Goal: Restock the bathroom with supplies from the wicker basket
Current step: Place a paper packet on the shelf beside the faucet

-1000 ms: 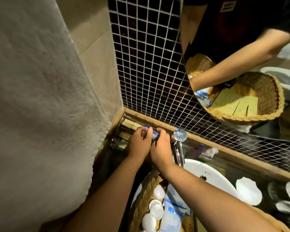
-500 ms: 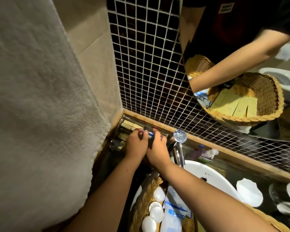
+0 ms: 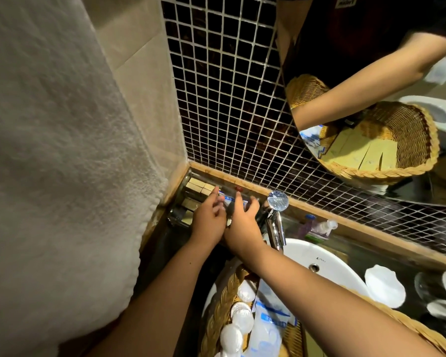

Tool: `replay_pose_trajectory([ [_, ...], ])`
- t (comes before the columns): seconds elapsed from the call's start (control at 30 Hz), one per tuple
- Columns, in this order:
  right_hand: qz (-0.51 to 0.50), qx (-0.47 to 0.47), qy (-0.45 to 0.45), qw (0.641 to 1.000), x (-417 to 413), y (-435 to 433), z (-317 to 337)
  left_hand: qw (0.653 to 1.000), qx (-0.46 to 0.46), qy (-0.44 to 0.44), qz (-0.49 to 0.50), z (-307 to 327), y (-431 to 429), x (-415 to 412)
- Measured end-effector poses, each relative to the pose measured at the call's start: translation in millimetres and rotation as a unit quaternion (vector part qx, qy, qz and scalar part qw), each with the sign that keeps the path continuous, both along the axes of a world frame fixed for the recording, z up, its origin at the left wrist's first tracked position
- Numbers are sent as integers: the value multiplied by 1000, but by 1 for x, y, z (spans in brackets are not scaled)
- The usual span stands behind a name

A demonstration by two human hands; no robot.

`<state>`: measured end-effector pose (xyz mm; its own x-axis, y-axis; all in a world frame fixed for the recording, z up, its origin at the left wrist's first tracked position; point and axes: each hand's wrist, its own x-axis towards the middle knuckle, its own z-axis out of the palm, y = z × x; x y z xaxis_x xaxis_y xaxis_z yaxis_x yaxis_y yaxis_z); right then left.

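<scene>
A clear tray (image 3: 181, 187) sits in the counter's corner, holding small beige boxes (image 3: 199, 186) and blue-and-white packets (image 3: 229, 199). My left hand (image 3: 208, 218) reaches over the tray, its fingertips touching the packets' left end. My right hand (image 3: 242, 219) lies beside it with fingers spread over the packets' right end. Neither hand grips anything that I can see. The wicker basket (image 3: 218, 311) rests on the sink below my forearms, with round white packs (image 3: 242, 316) and blue-and-white sachets (image 3: 271, 318) inside.
A thick white towel (image 3: 49, 150) hangs close on the left. A chrome faucet (image 3: 276, 217) stands right of my hands above the white sink (image 3: 327, 264). Small bottles (image 3: 319, 225) and white shell dishes (image 3: 384, 284) line the counter. A mirror (image 3: 371, 60) is on the tiled wall.
Both hands pinched the blue-and-white packet over the tray before. Now their fingers have straightened and spread, and the packet lies in the tray.
</scene>
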<state>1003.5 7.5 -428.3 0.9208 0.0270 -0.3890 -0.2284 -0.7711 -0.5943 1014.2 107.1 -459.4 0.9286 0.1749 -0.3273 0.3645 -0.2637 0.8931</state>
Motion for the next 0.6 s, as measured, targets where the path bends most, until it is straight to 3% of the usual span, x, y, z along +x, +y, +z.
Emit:
replay_pose_trajectory([
  [0.13,30,-43,-23,998,-7,-2,3,982,144,-77,-94,1,4,-3],
  [0.23,62,-70,-46,995,-8,-2,0,926,309,-110,-187,-2,7,0],
  [0.33,109,-106,-39,988,-5,-1,-4,871,398,-79,-279,-8,11,5],
  [0.47,79,-95,-10,992,-3,0,-5,827,457,-24,-326,-13,7,9],
  [0.6,163,-159,-2,974,2,-2,-12,822,464,3,-331,-14,2,11],
])
